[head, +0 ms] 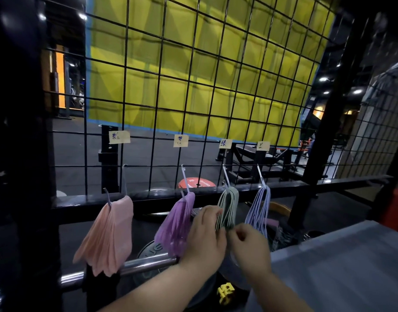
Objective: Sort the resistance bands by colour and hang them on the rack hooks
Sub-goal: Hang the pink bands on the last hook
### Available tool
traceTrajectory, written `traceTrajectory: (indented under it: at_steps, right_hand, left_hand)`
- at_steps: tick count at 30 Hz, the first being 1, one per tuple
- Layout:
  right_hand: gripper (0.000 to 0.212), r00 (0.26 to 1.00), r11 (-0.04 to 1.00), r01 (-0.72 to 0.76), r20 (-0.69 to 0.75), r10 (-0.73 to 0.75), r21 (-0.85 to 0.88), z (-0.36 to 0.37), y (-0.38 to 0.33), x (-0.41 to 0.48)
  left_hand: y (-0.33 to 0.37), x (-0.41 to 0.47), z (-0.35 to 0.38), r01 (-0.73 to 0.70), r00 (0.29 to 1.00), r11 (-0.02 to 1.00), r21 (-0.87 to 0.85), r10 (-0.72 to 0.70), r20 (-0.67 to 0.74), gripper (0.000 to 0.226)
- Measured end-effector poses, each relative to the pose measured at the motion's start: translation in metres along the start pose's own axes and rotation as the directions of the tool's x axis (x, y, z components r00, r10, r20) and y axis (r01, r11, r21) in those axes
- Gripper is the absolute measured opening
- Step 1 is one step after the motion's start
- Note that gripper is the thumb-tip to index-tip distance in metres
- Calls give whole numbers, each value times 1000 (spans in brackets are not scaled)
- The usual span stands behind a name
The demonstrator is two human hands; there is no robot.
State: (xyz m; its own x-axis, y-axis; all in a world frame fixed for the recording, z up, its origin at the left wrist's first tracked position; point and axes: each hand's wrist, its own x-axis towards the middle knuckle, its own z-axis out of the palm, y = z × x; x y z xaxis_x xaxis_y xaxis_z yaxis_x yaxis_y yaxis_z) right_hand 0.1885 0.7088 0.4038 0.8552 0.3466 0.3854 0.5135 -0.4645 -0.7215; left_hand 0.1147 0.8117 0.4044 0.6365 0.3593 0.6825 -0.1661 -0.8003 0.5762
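Note:
Four bunches of resistance bands hang from hooks on a black wire grid rack (189, 86): pink bands (110, 230) at the left, purple bands (177, 224), green bands (228, 204), and pale blue bands (260, 206) at the right. A paper label (119, 137) is taped above each hook. My left hand (205, 237) reaches up to the lower ends of the green bands, its fingers curled among them. My right hand (249, 246) is close beside it, fingertips pinched together just below the green bunch; what it pinches is hidden.
A chrome barbell (146, 263) with black weight plates lies below the rack. A red plate (196, 183) lies on the floor behind the grid. A grey table (342, 266) is at the lower right. A yellow object (226, 292) sits below my hands.

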Motion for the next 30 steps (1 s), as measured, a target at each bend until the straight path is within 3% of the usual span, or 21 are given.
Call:
traceTrajectory:
  at_steps: [3,5,9,12,17,22,25,30]
  right_hand:
    - [21,993,987,-76,-80,88,141,-8,7,11]
    - [14,990,980,-122,-44,131,160,-10,8,21]
    - [15,981,952,-175,126,147,250,-5,8,38]
    - [23,941,871,-296,274,197,391,-3,5,42]
    - [25,892,807,-393,395,219,441,-1,10,47]
    - [31,890,725,-406,422,174,556,1,12,43]
    - [24,860,674,-445,492,136,590,-1,12,38]
    - [27,879,767,-367,465,102,526,5,11,33]
  left_hand:
    - [4,14,11,125,992,992,-26,-125,11,54]
    - [3,26,19,258,965,965,-48,-256,51,56]
    - [5,40,31,389,916,920,41,-391,87,22]
    - [7,43,39,444,893,896,14,-444,80,21]
    - [8,47,44,456,887,889,-32,-452,92,23]
    - [10,45,47,425,900,905,6,-423,100,15]
    - [12,44,37,385,918,921,65,-389,74,17]
    - [8,40,22,354,932,934,48,-357,61,21]
